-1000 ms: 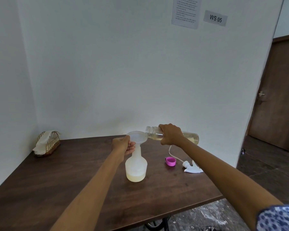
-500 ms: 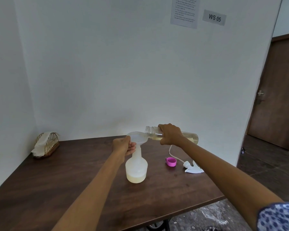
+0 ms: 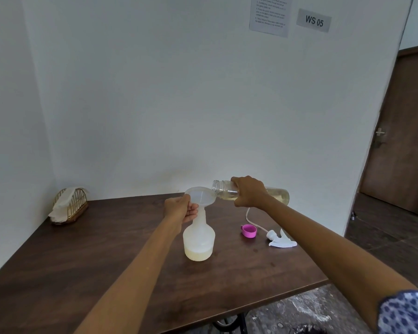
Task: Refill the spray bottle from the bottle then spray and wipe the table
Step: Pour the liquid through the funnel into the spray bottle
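Now the right hand (image 3: 247,192) is gripping the clear bottle (image 3: 276,194) tipped on its side, mouth over the funnel (image 3: 200,196) sitting in the spray bottle (image 3: 198,239). Left hand (image 3: 180,209) is pinching the funnel's rim. Right of the spray bottle on the worktop (image 3: 82,273), a pink cap (image 3: 248,231) and spray head (image 3: 281,240) are lying.

The right hand (image 3: 247,192) covers the middle of the bottle (image 3: 276,194), so the liquid there is hidden. The printed sheet (image 3: 269,15) on the wall is cut by the top edge — its text is too small to read. The counter (image 3: 82,273) runs out at the left and bottom edges — its legs are mostly hidden.
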